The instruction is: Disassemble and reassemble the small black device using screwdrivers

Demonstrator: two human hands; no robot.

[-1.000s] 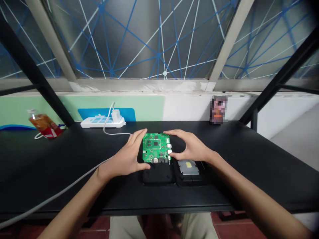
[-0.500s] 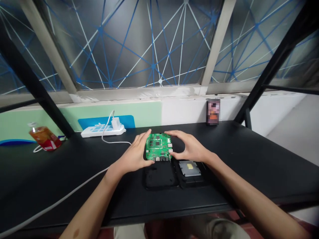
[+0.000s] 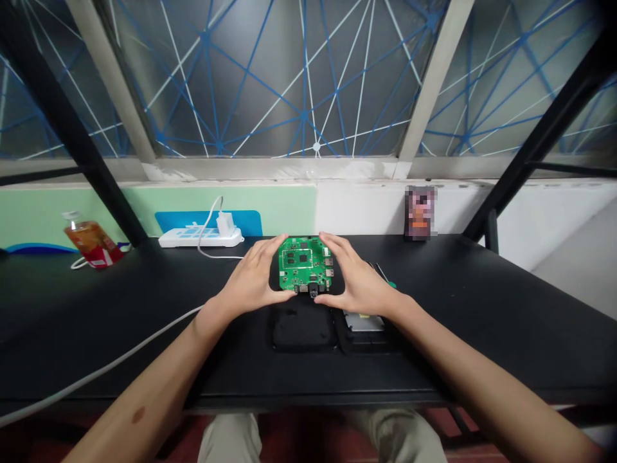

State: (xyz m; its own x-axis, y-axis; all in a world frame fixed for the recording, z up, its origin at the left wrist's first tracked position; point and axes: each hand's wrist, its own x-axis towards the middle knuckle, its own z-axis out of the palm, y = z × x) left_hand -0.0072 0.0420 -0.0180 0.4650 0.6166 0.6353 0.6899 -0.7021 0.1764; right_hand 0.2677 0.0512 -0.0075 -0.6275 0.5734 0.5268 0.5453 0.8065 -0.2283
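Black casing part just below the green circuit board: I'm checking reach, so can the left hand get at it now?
Probably not without letting go: the left hand holds the green circuit board by its edge. The black casing part itself lies close, its near side uncovered.

Patterned windows (image 3: pixel 270 83), black desk (image 3: pixel 491 315), red floor (image 3: pixel 279 444)

Left hand (image 3: pixel 248 276) and right hand (image 3: pixel 360 283) flank a circuit board (image 3: pixel 303 265), power strip (image 3: pixel 193 238) behind-left

The hands (image 3: pixel 253 273) and forearms (image 3: pixel 457 347) are bare, an oval mark (image 3: pixel 138 415) behind the left hand (image 3: pixel 253 273); beige trousers (image 3: pixel 230 440) below them.
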